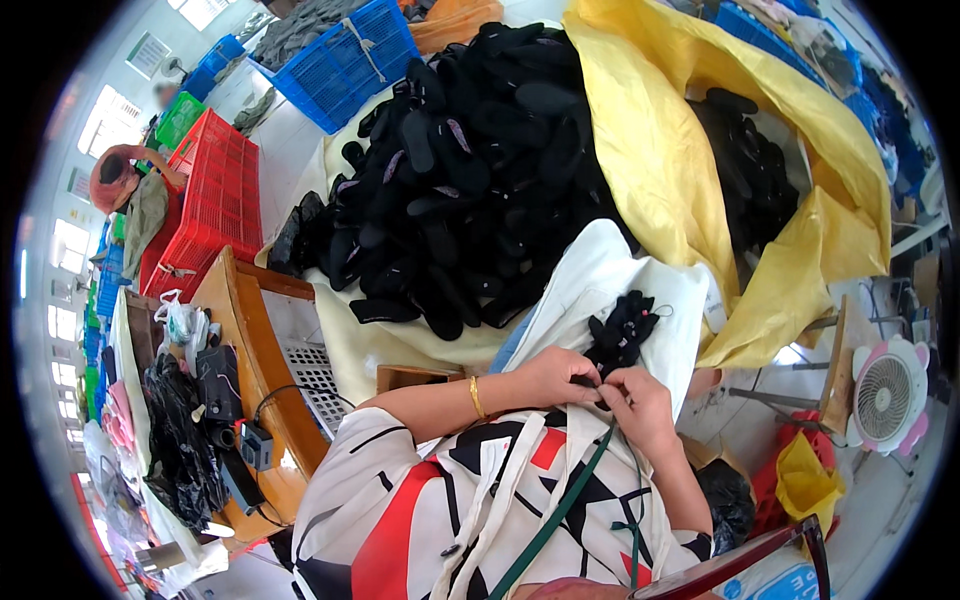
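Observation:
My left hand (556,375) and my right hand (636,398) meet in front of my chest, fingertips pinched together on a small black piece (600,386). It belongs to a little bundle of black parts (620,330) lying on a white cloth (590,285) over my lap. A gold bangle (476,397) sits on my left wrist. A big heap of black shoe insoles (470,170) rises just beyond the cloth.
A yellow sack (660,150) holds more black pieces on the right. Blue crate (340,60) and red crates (215,200) stand at the back left. A wooden bench (250,340) with black bags is at my left, a small fan (885,395) at my right.

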Tool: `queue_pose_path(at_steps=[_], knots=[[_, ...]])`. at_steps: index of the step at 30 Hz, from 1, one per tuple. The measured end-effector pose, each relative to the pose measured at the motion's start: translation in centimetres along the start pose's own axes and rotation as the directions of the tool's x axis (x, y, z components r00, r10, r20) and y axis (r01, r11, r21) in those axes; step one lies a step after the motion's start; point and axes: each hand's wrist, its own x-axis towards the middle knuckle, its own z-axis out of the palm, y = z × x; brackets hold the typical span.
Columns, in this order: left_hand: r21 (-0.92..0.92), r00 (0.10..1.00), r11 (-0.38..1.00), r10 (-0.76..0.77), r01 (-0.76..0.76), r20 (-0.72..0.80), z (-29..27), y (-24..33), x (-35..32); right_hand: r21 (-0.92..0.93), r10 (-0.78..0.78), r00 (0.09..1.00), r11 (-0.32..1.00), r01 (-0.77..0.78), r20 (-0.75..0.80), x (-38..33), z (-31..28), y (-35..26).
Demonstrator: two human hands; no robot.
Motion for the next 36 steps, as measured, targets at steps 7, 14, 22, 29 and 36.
queue_pose_path(at_steps=[7,14,22,29,36], knots=[[0.062,0.997,0.995,0.073,-0.074,0.013,-0.1,0.4,0.4,-0.457,-0.432,0.902,0.804,0.381,-0.009,0.6,0.5,-0.2],[0.183,0.985,0.975,0.142,-0.123,-0.094,0.7,-0.5,1.0,-0.286,-0.635,0.755,0.763,0.579,-0.164,1.8,0.5,-1.9],[0.477,0.892,0.852,0.369,-0.214,-0.261,-0.9,-0.8,2.2,0.783,0.278,0.957,0.576,-0.233,0.081,-1.0,-1.4,0.9],[0.623,0.886,0.77,0.377,-0.137,-0.271,-3.1,-3.9,1.4,0.85,0.459,0.837,-0.271,0.451,-0.298,-2.8,-13.6,6.2],[0.453,0.892,0.889,0.258,-0.069,-0.371,-3.0,-6.4,2.0,0.824,0.428,0.72,0.121,0.553,-0.546,-4.2,-15.0,8.5]])
